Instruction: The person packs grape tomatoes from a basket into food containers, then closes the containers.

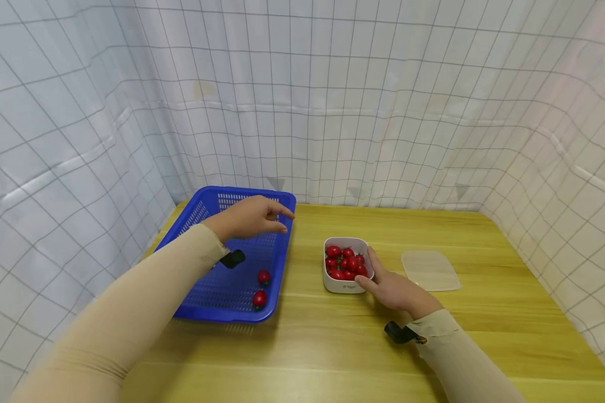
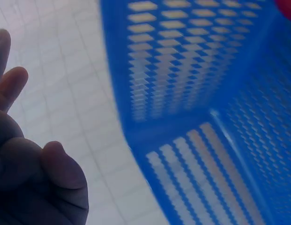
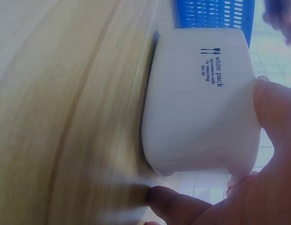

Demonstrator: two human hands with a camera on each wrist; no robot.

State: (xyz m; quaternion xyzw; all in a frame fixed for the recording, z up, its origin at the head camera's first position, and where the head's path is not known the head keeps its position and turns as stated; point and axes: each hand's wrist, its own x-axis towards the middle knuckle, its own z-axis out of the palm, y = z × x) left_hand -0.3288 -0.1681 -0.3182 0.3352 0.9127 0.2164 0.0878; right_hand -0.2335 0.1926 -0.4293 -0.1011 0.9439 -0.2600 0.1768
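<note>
My left hand (image 1: pixel 254 217) hovers over the right side of a blue plastic basket (image 1: pixel 282 263), thumb and index finger apart with nothing seen between them. Two cherry tomatoes, one (image 1: pixel 264 277) behind the other (image 1: pixel 259 299), lie near the basket's front right corner. To the right stands a small white food container (image 1: pixel 344 287) with several cherry tomatoes (image 1: pixel 350 263) inside. My right hand (image 1: pixel 395 290) grips its right front corner, thumb at the near rim and fingers along the right side. Printed text faces the right wrist view on the container wall (image 3: pixel 197 108).
A flat translucent lid (image 1: pixel 431 271) lies on the wooden table (image 1: pixel 322 347) to the right of the container. White grid-patterned curtains (image 1: pixel 343 112) hang behind the table and on both sides. Each wrist carries a small black camera mount.
</note>
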